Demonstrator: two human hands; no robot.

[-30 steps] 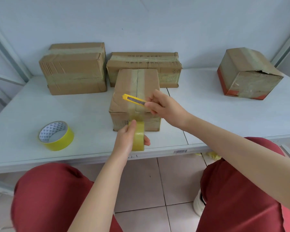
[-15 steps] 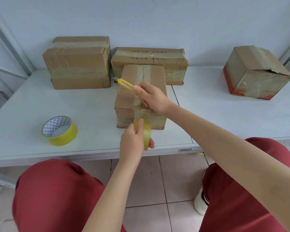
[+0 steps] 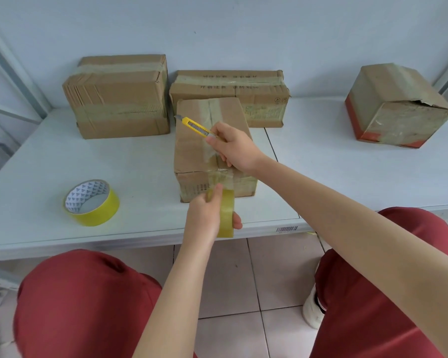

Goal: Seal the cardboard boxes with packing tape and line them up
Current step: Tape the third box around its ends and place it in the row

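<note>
A cardboard box (image 3: 192, 148) stands near the front of the white table (image 3: 140, 161), with clear tape running along its top seam and down its front face. My left hand (image 3: 204, 218) grips a roll of clear packing tape (image 3: 226, 215) just below the box's front; the tape strip stretches from the roll up to the box. My right hand (image 3: 233, 148) rests on the box top and holds a yellow utility knife (image 3: 194, 126), blade pointing up and left.
Two taped boxes stand at the back, one on the left (image 3: 117, 99) and one in the middle (image 3: 230, 91). A tilted box with a red base (image 3: 396, 107) sits at the right. A yellow tape roll (image 3: 91, 202) lies at the front left.
My right hand with the knife moved down onto the front part of the box top. My left hand kept its hold on the tape roll in front of the box.
</note>
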